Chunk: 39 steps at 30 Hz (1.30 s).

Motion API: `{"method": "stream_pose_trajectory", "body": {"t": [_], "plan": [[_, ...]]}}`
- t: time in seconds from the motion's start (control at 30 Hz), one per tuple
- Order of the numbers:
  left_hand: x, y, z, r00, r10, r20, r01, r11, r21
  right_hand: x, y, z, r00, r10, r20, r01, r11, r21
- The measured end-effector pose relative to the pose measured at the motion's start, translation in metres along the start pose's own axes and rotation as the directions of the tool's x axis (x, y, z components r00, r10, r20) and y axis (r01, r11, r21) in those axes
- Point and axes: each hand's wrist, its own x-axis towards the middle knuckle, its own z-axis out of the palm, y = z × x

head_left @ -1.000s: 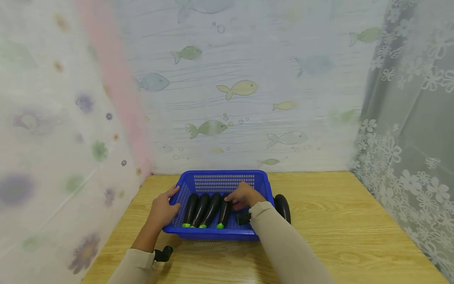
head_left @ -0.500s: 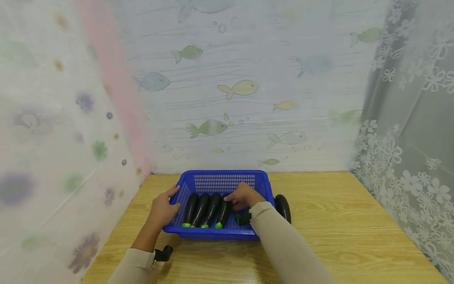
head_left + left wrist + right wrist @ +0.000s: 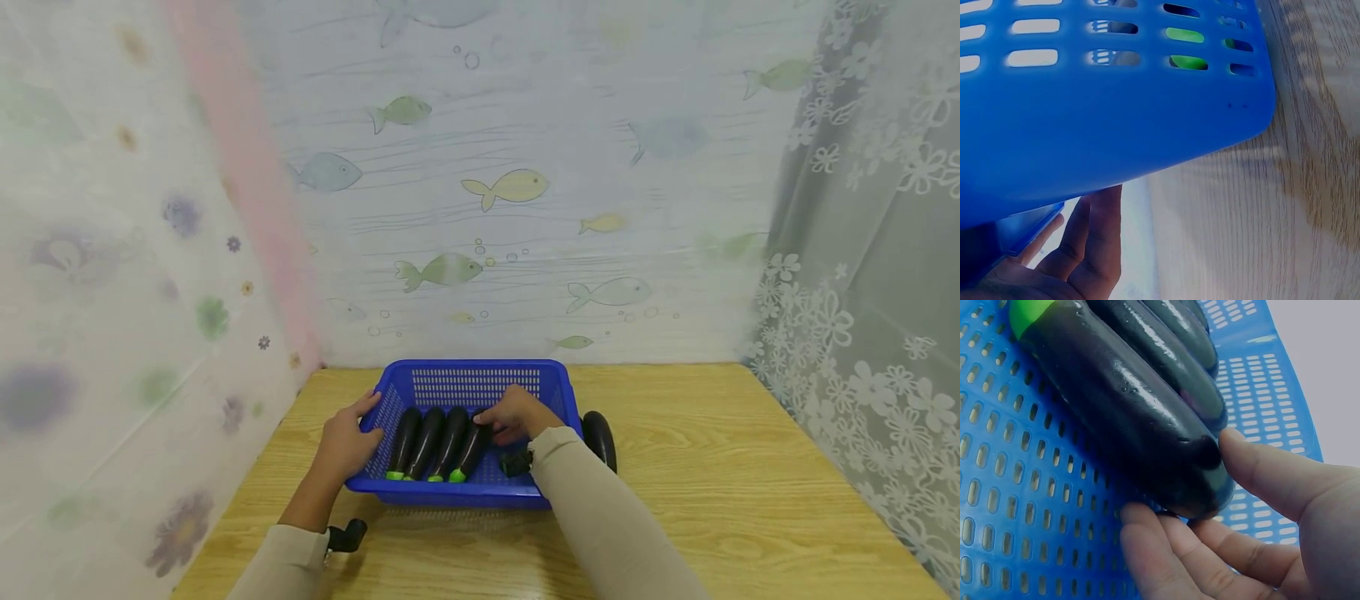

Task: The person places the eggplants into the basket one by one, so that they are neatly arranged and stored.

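Observation:
A blue plastic basket (image 3: 453, 501) with slotted walls stands on the table. Several dark eggplants (image 3: 424, 442) with green stem ends lie side by side in it, stems toward the near wall. My right hand (image 3: 517, 412) holds the rounded far end of the rightmost eggplant (image 3: 1129, 415), thumb on one side and fingers curled beneath. That eggplant leans slightly, its green end close to its neighbour's. At the basket's left side, my left hand (image 3: 348, 437) grips the rim; the left wrist view shows its fingers (image 3: 1100, 240) against the outer wall, the thumb hidden there.
Another eggplant (image 3: 599, 440) lies on the wooden table (image 3: 690, 467) just right of the basket, partly behind the right sleeve. Fish-patterned sheeting (image 3: 525, 275) stands behind the table, and a lace curtain (image 3: 862, 375) hangs at right.
The right hand's eggplant has swung its green end leftward, closing the gap to the neighbouring eggplant, whose stem end shifted slightly right. The left hand and basket have stayed in place.

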Motion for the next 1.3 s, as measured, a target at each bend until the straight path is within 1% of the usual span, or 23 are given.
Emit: {"method": "stream_pose_trajectory", "body": {"t": [0.13,0.3,0.43,0.7,0.9,1.1,1.2,1.3], "plan": [[0.000,0.001,0.001,1.000,0.006,-0.006,-0.006,1.000,0.001,0.007,0.002,-0.001,1.000,0.017,-0.002,-0.017,1.000,-0.004],[0.001,0.001,0.001,1.000,-0.011,0.003,0.011,1.000,-0.002,-0.001,-0.001,-0.002,1.000,0.001,0.003,-0.001,1.000,-0.005],[0.001,0.001,0.001,1.000,-0.019,0.010,0.019,1.000,-0.004,-0.003,-0.001,-0.003,1.000,-0.004,0.004,0.004,1.000,-0.006],[0.002,0.000,0.002,1.000,-0.017,0.010,0.017,1.000,-0.005,0.007,0.002,-0.003,1.000,0.002,-0.008,-0.003,1.000,-0.009],[0.002,0.001,0.002,1.000,-0.017,0.012,0.017,1.000,-0.009,0.006,0.002,-0.006,1.000,-0.027,-0.012,0.026,0.999,-0.030],[0.002,0.002,0.001,1.000,-0.001,0.011,0.001,1.000,-0.002,0.001,-0.004,-0.010,0.997,-0.071,-0.031,0.068,0.993,-0.094],[0.001,0.001,0.001,1.000,-0.004,0.008,0.004,1.000,0.007,-0.005,-0.010,-0.013,0.994,-0.105,-0.028,0.101,0.989,-0.110],[0.000,0.001,-0.001,1.000,-0.006,0.008,0.006,1.000,0.017,-0.014,-0.016,-0.017,0.992,-0.127,-0.015,0.125,0.987,-0.103]]}}
